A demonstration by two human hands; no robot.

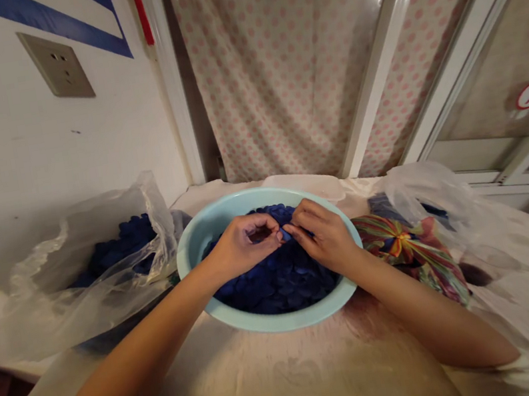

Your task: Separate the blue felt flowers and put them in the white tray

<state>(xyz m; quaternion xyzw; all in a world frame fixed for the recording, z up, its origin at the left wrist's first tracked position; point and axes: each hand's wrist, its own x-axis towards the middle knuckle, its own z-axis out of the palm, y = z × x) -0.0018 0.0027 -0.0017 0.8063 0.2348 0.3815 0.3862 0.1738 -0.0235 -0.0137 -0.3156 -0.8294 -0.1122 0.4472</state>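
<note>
In the head view, a light blue plastic basin (279, 320) sits on the worktop (294, 375), heaped with flat dark blue pieces (279, 283). To the basin's left, a clear plastic bag (84, 302) holds more of the same pieces; to its right lie a multicoloured cloth (413, 254) and a second clear plastic bag (426, 191). Over the basin, the left hand (242, 245) and right hand (319, 236) are mostly closed, their fingertips meeting in a pinch on one small blue piece (285, 236).
</note>
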